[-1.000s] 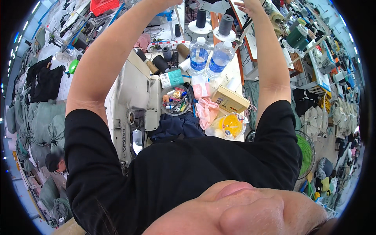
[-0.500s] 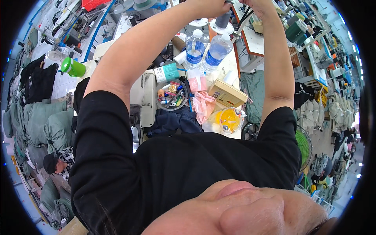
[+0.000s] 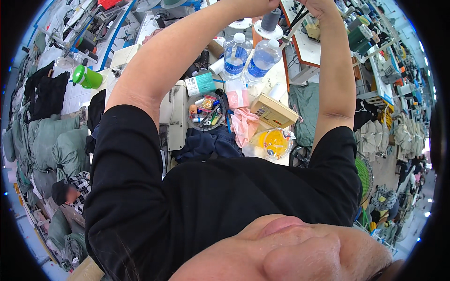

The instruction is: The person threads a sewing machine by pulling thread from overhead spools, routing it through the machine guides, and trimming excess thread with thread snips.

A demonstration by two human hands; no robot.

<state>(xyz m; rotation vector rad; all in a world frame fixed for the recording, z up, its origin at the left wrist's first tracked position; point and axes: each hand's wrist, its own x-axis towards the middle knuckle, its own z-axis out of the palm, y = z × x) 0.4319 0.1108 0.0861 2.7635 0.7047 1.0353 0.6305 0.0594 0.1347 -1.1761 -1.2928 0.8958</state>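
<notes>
Both my arms are raised, reaching up to the top edge of the view. My left hand is cut off there, with most of its fingers out of sight. My right hand is cut off likewise, a short way to the right. What either hand holds cannot be made out. Nearest below and between them stands a grey thread cone on a white disc-shaped holder. Thin black rods rise just left of my right hand.
Below my arms, the table holds two water bottles, a teal-and-white box, a round tub of small items, pink cloth, a beige control box and a sewing machine. A green jug stands left. Another person is at lower left.
Both hands have shifted slightly up and right, further out past the top edge. A small dark thing by my left fingertips no longer shows. The table things appear slightly shifted.
</notes>
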